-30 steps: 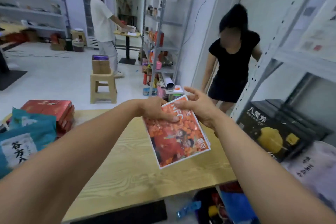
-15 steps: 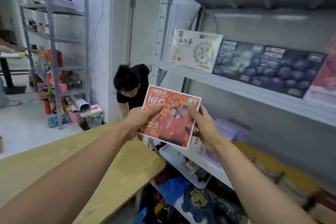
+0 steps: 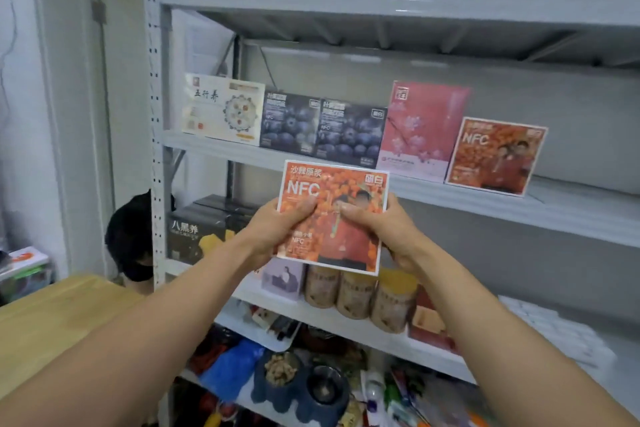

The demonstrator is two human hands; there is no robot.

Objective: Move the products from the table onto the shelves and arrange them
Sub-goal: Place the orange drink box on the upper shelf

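The grey metal shelf [image 3: 571,215] already carries a row of flat boxes, a matching orange box [image 3: 495,156] rightmost. My left hand [image 3: 277,229] and right hand [image 3: 384,229] grip the flat orange NFC carton [image 3: 332,180] in mid-air before it; I judge it not yet shelved.

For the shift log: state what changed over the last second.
The orange NFC box rose from above the table and turned upright, now in front of the middle shelf. The left hand and right hand kept gripping it; nothing was let go.
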